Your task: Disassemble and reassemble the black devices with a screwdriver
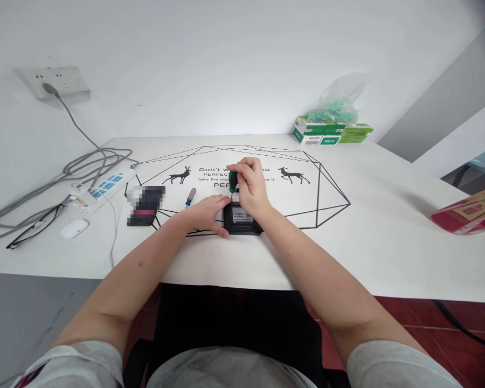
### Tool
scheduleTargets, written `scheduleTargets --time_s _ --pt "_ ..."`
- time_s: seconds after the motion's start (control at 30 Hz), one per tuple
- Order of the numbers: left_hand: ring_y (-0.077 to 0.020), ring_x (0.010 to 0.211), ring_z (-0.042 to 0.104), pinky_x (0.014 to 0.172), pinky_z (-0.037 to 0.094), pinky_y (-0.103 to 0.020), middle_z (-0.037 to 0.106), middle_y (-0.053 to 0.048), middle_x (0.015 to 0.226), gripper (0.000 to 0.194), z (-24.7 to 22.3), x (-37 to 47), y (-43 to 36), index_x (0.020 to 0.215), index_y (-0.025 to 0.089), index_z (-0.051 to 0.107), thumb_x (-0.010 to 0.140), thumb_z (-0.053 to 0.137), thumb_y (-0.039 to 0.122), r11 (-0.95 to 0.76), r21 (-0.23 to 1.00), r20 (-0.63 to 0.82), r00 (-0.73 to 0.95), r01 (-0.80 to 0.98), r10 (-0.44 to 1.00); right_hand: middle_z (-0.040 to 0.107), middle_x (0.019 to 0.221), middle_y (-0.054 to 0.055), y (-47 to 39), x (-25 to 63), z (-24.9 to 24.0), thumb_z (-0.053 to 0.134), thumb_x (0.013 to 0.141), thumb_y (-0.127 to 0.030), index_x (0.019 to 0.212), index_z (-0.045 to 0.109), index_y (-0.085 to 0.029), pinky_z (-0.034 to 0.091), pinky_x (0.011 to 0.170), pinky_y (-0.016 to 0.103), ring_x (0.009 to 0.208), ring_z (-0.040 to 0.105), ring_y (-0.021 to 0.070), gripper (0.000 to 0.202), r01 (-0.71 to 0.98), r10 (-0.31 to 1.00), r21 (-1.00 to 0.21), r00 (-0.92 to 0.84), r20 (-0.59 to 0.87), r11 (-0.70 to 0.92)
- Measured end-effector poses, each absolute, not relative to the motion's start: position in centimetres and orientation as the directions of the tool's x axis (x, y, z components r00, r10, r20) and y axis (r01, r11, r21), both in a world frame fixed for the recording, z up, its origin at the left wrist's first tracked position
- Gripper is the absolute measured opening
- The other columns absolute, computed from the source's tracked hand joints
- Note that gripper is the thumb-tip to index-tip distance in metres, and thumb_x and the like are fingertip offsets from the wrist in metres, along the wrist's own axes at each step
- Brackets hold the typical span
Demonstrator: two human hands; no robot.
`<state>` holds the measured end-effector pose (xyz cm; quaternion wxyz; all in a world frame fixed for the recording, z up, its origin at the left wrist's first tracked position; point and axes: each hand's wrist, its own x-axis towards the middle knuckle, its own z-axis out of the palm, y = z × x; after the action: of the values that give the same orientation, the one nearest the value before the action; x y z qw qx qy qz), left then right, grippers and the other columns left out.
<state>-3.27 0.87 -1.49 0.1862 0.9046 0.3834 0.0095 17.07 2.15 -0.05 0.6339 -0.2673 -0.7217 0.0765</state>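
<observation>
On the white table, near its front edge, lies a black device (242, 218) with a white printed label. My right hand (252, 186) is closed round the dark green handle of a screwdriver (233, 181), held upright with its tip at the device's upper left corner. My left hand (208, 213) rests against the device's left side, thumb and fingers spread apart, thumb near the lower left corner and fingertips by the upper left one. A second screwdriver (191, 196) with a reddish and blue handle lies left of the device, beyond my left hand.
A blurred dark object (147, 206), power strip (109, 186), coiled grey cable (68, 170), glasses (34, 230) and white case (75, 228) lie on the left. Green and white boxes (319, 129) with a plastic bag stand at the back right. A red package (469, 213) is far right.
</observation>
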Motion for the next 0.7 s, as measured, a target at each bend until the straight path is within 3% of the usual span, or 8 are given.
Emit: scheduleTargets --time_s 0.23,0.4,0.5,0.7 --pt "-0.0453 0.165 0.031 0.135 0.026 -0.054 0.034 -0.02 0.18 0.129 -1.35 -3.36 0.79 0.173 0.017 0.033 0.075 0.082 0.085 -0.633 0.348 -0.133 0.705 0.691 0.697 0.076 0.116 0.008 1.68 17.34 0.5 0.041 0.11 -0.022 0.114 0.073 -0.029 0.059 0.101 0.051 0.114 0.072 0.0255 0.034 0.282 0.451 -0.42 -0.055 0.891 0.863" --pt "-0.046 0.166 0.029 0.135 0.026 -0.054 0.032 -0.021 0.181 0.13 -1.15 -3.39 0.69 0.174 0.017 0.031 0.076 0.082 0.084 -0.628 0.362 -0.136 0.706 0.689 0.695 0.082 0.124 0.007 1.28 17.11 0.76 0.065 0.103 -0.038 0.112 0.069 -0.029 0.062 0.092 0.049 0.11 0.076 0.0272 0.014 0.293 0.6 -0.569 -0.021 0.8 0.768" --pt "-0.0462 0.167 0.027 0.136 0.024 -0.055 0.029 -0.022 0.182 0.132 -1.27 -3.5 0.79 0.175 0.016 0.03 0.075 0.082 0.085 -0.624 0.364 -0.146 0.704 0.691 0.695 0.08 0.132 0.007 1.26 16.92 0.57 0.076 0.095 -0.037 0.114 0.063 -0.029 0.063 0.09 0.047 0.103 0.076 0.0251 0.024 0.232 0.677 -0.651 -0.05 0.734 0.723" --pt "-0.0458 0.168 0.025 0.135 0.024 -0.057 0.027 -0.023 0.183 0.135 -1.89 -3.68 1.14 0.177 0.019 0.024 0.074 0.082 0.085 -0.634 0.376 -0.129 0.716 0.676 0.686 0.071 0.148 0.011 1.47 16.98 -0.1 0.057 0.108 -0.044 0.136 0.054 -0.032 0.062 0.103 0.051 0.116 0.075 0.0253 0.031 0.12 0.707 -0.697 -0.134 0.695 0.707"
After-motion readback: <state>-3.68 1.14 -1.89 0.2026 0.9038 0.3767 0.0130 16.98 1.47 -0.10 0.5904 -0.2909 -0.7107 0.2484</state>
